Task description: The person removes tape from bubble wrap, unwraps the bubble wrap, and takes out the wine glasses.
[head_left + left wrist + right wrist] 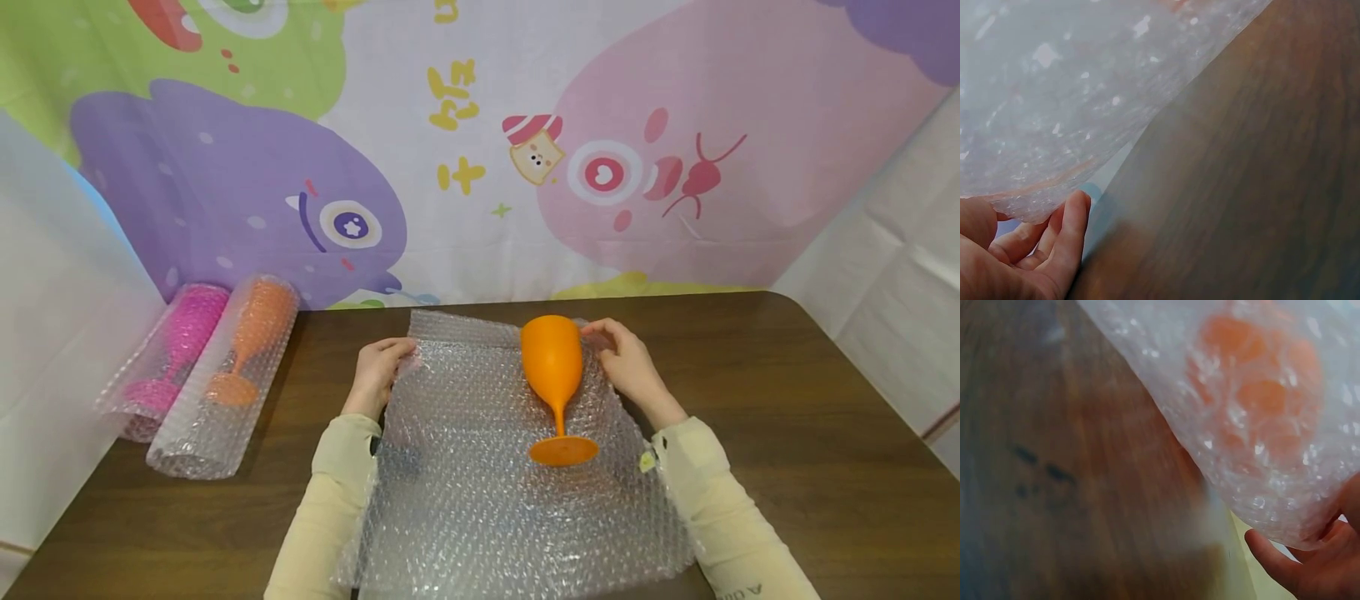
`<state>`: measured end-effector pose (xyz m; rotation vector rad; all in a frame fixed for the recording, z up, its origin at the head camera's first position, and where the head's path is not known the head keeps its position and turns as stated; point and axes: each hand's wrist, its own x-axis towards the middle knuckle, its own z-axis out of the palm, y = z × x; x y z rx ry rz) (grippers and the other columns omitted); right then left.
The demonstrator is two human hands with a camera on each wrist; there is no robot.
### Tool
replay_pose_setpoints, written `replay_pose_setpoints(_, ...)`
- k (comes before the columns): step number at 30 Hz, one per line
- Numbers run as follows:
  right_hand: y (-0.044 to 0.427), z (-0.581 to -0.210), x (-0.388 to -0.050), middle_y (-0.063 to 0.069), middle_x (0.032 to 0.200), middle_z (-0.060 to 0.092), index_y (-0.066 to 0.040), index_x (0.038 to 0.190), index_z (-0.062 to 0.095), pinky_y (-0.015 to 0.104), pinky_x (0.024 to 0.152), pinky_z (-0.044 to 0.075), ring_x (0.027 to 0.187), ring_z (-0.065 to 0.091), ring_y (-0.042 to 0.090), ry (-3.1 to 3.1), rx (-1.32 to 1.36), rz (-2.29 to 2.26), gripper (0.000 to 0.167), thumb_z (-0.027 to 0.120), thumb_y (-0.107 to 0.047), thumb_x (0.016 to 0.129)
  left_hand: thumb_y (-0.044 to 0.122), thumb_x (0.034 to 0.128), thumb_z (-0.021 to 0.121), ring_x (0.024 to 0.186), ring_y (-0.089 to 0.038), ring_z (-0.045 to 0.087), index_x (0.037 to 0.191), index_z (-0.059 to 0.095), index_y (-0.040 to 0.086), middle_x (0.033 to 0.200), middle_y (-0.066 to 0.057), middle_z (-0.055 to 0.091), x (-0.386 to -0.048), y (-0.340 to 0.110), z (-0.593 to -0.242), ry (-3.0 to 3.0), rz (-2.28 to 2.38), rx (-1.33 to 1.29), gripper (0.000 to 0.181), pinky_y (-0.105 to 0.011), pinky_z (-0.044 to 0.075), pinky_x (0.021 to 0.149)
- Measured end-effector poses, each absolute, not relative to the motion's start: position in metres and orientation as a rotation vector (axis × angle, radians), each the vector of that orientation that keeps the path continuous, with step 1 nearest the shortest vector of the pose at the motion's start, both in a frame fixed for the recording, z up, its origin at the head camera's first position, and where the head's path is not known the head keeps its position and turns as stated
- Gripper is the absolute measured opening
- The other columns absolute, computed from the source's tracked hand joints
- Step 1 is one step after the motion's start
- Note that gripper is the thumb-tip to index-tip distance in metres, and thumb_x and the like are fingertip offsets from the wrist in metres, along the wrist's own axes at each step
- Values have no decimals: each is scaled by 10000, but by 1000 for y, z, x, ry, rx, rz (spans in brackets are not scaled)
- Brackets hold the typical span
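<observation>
A sheet of clear bubble wrap spreads over the table in the head view. On its right half lies an orange plastic goblet, bowl toward the far edge and foot toward me. My left hand pinches the sheet's far left corner. At the far right corner, beside the goblet's bowl, my right hand pinches the wrap. Both wrist views show the corners lifted off the table, the film held between thumb and fingers. Through the wrap, the right wrist view shows the goblet as a blurred orange shape.
At the table's far left lie two goblets rolled in bubble wrap, a pink one and an orange one, side by side. The dark wooden table meets a cartoon-printed cloth at its back edge.
</observation>
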<state>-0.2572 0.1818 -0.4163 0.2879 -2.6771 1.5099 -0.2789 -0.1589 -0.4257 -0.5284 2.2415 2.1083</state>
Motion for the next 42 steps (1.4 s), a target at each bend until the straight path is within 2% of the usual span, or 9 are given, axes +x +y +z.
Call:
replay_pose_setpoints(8, 185, -418, -259, 179, 1323, 465, -38, 1197, 490, 444, 932, 427, 1221, 444, 325, -2685, 289, 1502, 423, 352, 131, 835, 147, 849, 610, 574, -69, 470, 1095, 608, -56, 690, 58, 540, -280, -159, -425, 2229, 2098, -539, 319, -215, 394, 480)
replay_pose_setpoints(16, 187, -420, -262, 197, 1296, 477, -10, 1212, 477, 463, 970, 396, 1195, 461, 343, -2677, 293, 1525, 432, 375, 147, 822, 141, 849, 610, 514, -44, 450, 1106, 597, -63, 651, 69, 540, -281, -160, -426, 2187, 2135, -527, 329, -194, 387, 452)
replay_pose_setpoints(24, 189, -419, -262, 198, 1333, 434, -18, 1269, 435, 441, 903, 444, 1213, 430, 362, -2702, 251, 1521, 489, 360, 144, 814, 168, 847, 614, 550, -56, 456, 1111, 599, -47, 678, 65, 530, -280, -162, -425, 2203, 2110, -539, 341, -211, 394, 469)
replay_pose_setpoints(27, 189, -419, -261, 199, 1336, 431, -28, 1293, 418, 337, 785, 485, 1186, 459, 363, -2711, 239, 1520, 511, 358, 141, 815, 187, 851, 609, 567, -66, 454, 1119, 600, -34, 698, 63, 532, -279, -162, -424, 2222, 2080, -542, 347, -223, 382, 473)
replay_pose_setpoints(30, 190, -420, -262, 208, 1326, 439, -32, 1317, 398, 231, 594, 465, 1154, 490, 358, -2712, 225, 1525, 530, 358, 138, 817, 192, 857, 604, 590, -71, 475, 1121, 602, -29, 712, 63, 543, -278, -162, -424, 2230, 2068, -541, 344, -228, 393, 488)
replay_pose_setpoints(32, 190, -421, -262, 214, 1317, 446, -30, 1326, 390, 203, 499, 416, 1136, 503, 356, -2714, 207, 1527, 534, 362, 132, 818, 192, 862, 599, 597, -70, 486, 1129, 597, -31, 718, 64, 549, -278, -162, -424, 2230, 2064, -536, 348, -230, 399, 494)
replay_pose_setpoints(34, 190, -422, -262, 222, 1307, 453, -21, 1333, 383, 195, 477, 399, 1122, 511, 358, -2720, 192, 1512, 534, 369, 122, 819, 196, 863, 599, 590, -71, 485, 1127, 601, -25, 724, 60, 554, -278, -162, -425, 2233, 2058, -537, 344, -231, 392, 487)
replay_pose_setpoints(38, 192, -422, -262, 233, 1308, 447, 0, 1332, 386, 230, 612, 431, 1127, 498, 361, -2733, 163, 1462, 516, 381, 99, 825, 199, 865, 600, 564, -76, 455, 1129, 602, -19, 732, 53, 554, -279, -164, -425, 2237, 2046, -542, 343, -234, 353, 459)
replay_pose_setpoints(42, 192, -422, -262, 241, 1320, 431, 17, 1324, 397, 279, 707, 428, 1109, 480, 349, -2735, 131, 1450, 472, 377, 70, 856, 170, 866, 599, 566, -58, 488, 1140, 588, -49, 712, 59, 560, -279, -164, -425, 2214, 2078, -537, 351, -211, 400, 474)
